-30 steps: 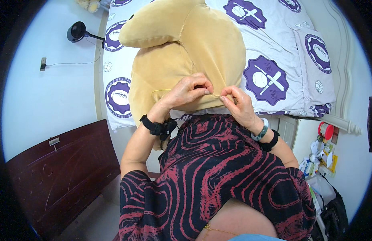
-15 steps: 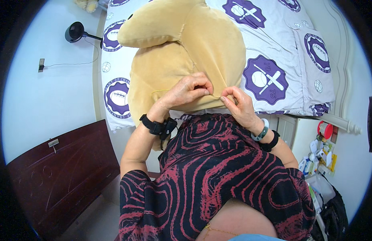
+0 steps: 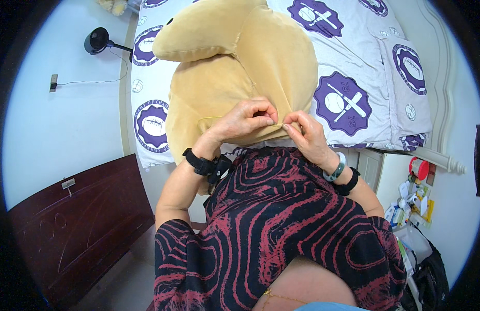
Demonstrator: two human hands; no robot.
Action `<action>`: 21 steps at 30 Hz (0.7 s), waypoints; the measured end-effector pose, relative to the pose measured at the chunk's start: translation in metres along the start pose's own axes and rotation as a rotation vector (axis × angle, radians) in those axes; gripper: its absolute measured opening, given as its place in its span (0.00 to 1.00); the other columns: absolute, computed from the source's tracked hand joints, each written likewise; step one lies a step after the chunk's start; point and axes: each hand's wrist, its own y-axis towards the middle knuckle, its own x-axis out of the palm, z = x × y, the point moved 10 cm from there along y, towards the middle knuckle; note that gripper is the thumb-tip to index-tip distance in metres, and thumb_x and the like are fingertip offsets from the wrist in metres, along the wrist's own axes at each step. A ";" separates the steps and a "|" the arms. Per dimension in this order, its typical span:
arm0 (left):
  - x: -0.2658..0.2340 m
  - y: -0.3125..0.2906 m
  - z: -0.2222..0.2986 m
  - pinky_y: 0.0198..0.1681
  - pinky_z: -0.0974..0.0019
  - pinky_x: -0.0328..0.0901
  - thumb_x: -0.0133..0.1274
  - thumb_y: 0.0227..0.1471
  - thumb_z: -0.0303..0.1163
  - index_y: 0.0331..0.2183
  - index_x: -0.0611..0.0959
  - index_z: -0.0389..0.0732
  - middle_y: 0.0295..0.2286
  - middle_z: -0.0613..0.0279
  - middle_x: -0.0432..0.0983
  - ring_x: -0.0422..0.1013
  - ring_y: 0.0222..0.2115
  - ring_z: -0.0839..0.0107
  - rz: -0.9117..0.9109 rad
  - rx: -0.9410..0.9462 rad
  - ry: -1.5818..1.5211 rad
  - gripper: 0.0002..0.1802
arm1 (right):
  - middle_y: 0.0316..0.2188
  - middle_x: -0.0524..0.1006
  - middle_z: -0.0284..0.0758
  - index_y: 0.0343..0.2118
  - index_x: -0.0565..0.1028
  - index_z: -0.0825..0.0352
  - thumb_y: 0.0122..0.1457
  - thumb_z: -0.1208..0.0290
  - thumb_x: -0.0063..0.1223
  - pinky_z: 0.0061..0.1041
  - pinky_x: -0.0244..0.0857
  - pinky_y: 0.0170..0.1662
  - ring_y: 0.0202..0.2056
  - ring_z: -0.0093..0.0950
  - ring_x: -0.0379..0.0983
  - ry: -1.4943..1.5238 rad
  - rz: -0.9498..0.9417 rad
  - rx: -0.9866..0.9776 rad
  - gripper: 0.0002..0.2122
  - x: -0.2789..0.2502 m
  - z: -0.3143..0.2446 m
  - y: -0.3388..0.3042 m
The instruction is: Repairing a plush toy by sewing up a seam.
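Where the L hand (image 3: pixel 244 119) & R hand (image 3: pixel 306 135) nearly meet, low on the large tan plush animal of velvety fabric (image 3: pixel 279 59), I see, from my remote station, a paired pinch. L: thumb & fingertips closed on the cloth near its edge; whether anything finer lies betw. them I can't tell. R: thumb & index clenched on a small fold just beside, presumably to hold that stretch taut for L. Grip, both sides: grasping the plush, not released. Plush rests on the near part of the white, purple-badged, cloth-covered bed (image 3: pixel 372 72), its lower side close to the person's black dress w/ red wavy lines (image 3: pixel 268 207); I'd judge the bed takes most of the wt., sparing both hands for pinching. Thin yellow line (image 3: pixel 209 118), thread or piping (can't tell), shows on the plush nr. the L wrist. Rigid pale-and-green bangle (image 3: pixel 338 168): on R wrist, clear of the fold.
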 end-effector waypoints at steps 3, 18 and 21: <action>0.003 -0.001 -0.006 0.37 0.72 0.63 0.54 0.52 0.29 0.31 0.80 0.38 0.28 0.67 0.72 0.68 0.33 0.77 0.015 -0.019 -0.060 0.05 | 0.26 0.72 0.38 0.33 0.72 0.69 0.57 0.74 0.53 0.26 0.64 0.32 0.27 0.30 0.70 0.004 -0.017 0.054 0.05 0.001 0.003 0.001; 0.006 -0.012 0.017 0.33 0.71 0.67 0.53 0.50 0.20 0.34 0.79 0.36 0.30 0.62 0.73 0.71 0.31 0.74 0.292 0.057 -0.139 0.06 | 0.25 0.71 0.37 0.34 0.72 0.69 0.56 0.74 0.54 0.24 0.61 0.28 0.25 0.26 0.66 0.048 -0.015 0.076 0.06 0.008 0.014 0.004; 0.005 -0.016 0.034 0.33 0.67 0.67 0.56 0.47 0.21 0.33 0.79 0.37 0.30 0.59 0.74 0.72 0.31 0.67 0.334 0.233 0.135 0.07 | 0.25 0.71 0.37 0.34 0.72 0.69 0.56 0.74 0.54 0.23 0.60 0.28 0.24 0.25 0.66 0.050 -0.025 0.073 0.06 0.008 0.012 0.004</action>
